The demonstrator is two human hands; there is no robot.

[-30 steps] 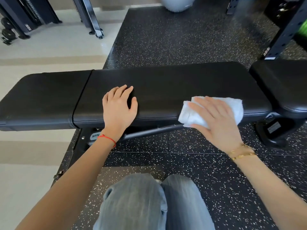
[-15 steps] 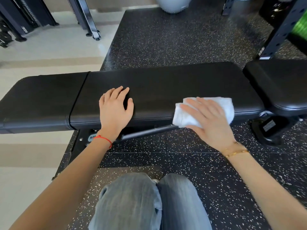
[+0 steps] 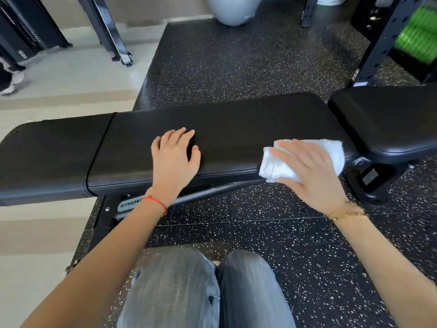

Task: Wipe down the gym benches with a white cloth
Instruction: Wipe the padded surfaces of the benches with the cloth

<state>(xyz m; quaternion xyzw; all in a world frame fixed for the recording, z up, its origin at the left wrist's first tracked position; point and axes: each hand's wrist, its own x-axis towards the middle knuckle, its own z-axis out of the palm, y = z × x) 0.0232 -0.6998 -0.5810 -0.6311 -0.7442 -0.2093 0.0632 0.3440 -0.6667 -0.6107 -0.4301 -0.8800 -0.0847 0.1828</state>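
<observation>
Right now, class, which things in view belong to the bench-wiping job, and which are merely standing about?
Belonging to the job:
white cloth, pressed under the right hand
long black bench, with the left hand resting on it
second bench

Merely standing about:
grey exercise ball
black rack

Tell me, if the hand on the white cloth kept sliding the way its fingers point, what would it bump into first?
Probably the left hand; the right hand points leftward across the bench.

Black speckled rubber floor [image 3: 236, 67] meets pale tile [image 3: 71, 74]; grey exercise ball [image 3: 233, 8] beyond.
</observation>
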